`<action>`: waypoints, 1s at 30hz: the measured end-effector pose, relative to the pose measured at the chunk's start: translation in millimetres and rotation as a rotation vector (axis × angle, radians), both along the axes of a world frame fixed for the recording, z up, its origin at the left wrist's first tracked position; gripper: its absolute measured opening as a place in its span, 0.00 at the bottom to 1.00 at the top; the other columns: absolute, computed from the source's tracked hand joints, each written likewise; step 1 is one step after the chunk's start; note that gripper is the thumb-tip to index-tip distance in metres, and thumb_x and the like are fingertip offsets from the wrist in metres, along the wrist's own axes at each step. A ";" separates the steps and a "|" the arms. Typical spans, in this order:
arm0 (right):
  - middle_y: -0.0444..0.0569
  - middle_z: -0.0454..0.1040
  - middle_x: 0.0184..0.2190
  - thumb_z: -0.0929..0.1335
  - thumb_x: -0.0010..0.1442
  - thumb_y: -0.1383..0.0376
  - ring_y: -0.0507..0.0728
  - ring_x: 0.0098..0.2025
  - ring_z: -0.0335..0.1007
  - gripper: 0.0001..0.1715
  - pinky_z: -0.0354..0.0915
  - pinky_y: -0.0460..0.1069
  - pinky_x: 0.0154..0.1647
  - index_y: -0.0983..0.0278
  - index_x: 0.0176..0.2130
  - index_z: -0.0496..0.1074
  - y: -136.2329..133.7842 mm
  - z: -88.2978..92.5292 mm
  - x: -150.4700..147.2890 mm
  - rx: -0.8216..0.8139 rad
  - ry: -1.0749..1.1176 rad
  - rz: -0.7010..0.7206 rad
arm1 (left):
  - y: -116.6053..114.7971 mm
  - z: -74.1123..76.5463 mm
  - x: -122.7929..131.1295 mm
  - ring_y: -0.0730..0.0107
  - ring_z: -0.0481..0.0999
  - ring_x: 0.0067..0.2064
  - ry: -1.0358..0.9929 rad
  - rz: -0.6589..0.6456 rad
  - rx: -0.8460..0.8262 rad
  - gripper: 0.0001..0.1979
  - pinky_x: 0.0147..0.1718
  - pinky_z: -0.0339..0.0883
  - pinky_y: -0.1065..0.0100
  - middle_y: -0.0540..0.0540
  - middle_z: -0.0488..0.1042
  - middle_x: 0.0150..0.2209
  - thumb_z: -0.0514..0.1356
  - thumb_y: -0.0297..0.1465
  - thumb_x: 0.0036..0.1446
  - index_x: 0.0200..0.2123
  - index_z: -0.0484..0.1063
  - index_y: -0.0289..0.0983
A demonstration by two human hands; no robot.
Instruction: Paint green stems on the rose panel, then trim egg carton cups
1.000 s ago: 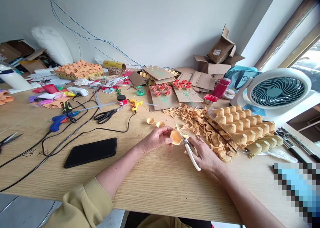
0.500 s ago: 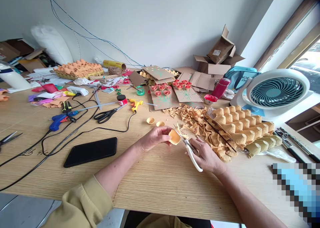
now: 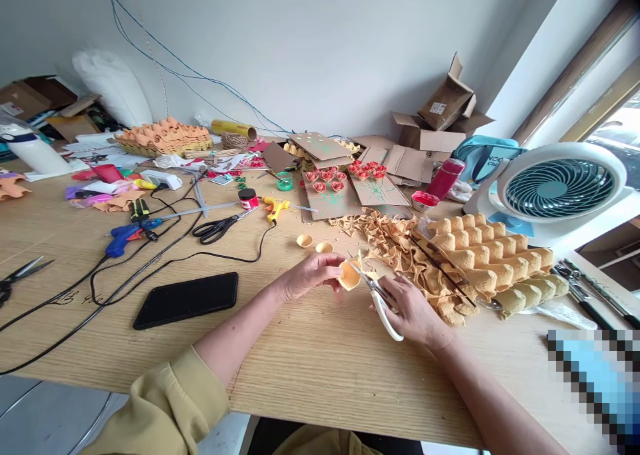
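Between the fingers of my left hand point(image 3: 320, 272) is a small egg carton cup point(image 3: 349, 277), its hollow facing me. My right hand point(image 3: 407, 308) is closed round white-handled scissors point(image 3: 384, 312), whose blades lie at the cup's upper right rim. A thin strip of carton stands up by the blades. Two more cut cups, a left one point(image 3: 305, 241) and a right one point(image 3: 324, 248), sit on the table just beyond my left hand. Past my right hand spreads a heap of carton scraps point(image 3: 395, 245).
Egg cartons point(image 3: 493, 258) are stacked at the right, before a white fan point(image 3: 555, 185). A black phone point(image 3: 187, 300) lies left of my left forearm. Black scissors point(image 3: 217, 228), a yellow glue gun point(image 3: 275, 208), a blue glue gun point(image 3: 123, 238) and cords lie farther back. Cardboard with red flowers point(image 3: 330, 202) stands behind.
The view has shifted slightly. Both hands keep nearly the same place, and the scissor blades remain at the cup's rim, with the cup a little tilted.
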State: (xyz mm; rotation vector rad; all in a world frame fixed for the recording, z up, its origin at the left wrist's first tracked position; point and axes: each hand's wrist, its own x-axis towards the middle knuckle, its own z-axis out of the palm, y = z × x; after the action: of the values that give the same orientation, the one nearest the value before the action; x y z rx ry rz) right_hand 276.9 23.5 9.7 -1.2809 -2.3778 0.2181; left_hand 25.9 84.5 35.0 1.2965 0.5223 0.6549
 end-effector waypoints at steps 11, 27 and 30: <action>0.43 0.66 0.25 0.65 0.66 0.57 0.54 0.29 0.60 0.16 0.57 0.49 0.31 0.59 0.29 0.58 -4.6 1.0 -0.5 -0.087 0.044 -0.011 | 1.7 -4.6 -0.2 0.73 0.74 0.32 -0.044 -0.015 -0.081 0.16 0.31 0.69 0.71 0.45 0.74 0.33 0.64 0.38 0.53 0.39 0.76 0.31; 0.45 0.68 0.26 0.63 0.66 0.56 0.55 0.29 0.61 0.14 0.56 0.50 0.34 0.60 0.31 0.59 -3.1 -2.1 -4.9 -0.056 -0.023 0.005 | -1.7 -3.3 -2.4 0.72 0.69 0.32 0.059 -0.070 -0.011 0.17 0.29 0.64 0.71 0.47 0.70 0.31 0.61 0.42 0.57 0.32 0.73 0.31; 0.45 0.67 0.25 0.63 0.66 0.57 0.55 0.29 0.60 0.15 0.56 0.50 0.34 0.60 0.30 0.58 -3.4 -2.0 -4.7 -0.055 -0.024 0.007 | -1.6 -3.6 -2.8 0.74 0.69 0.31 0.047 -0.088 -0.006 0.18 0.29 0.63 0.72 0.47 0.69 0.31 0.61 0.44 0.59 0.32 0.72 0.32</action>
State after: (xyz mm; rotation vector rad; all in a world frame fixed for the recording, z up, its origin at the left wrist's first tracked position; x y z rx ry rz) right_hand 272.1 20.1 7.7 -1.3078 -2.4122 0.2729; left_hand 23.2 82.9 31.4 1.3247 0.5016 0.5504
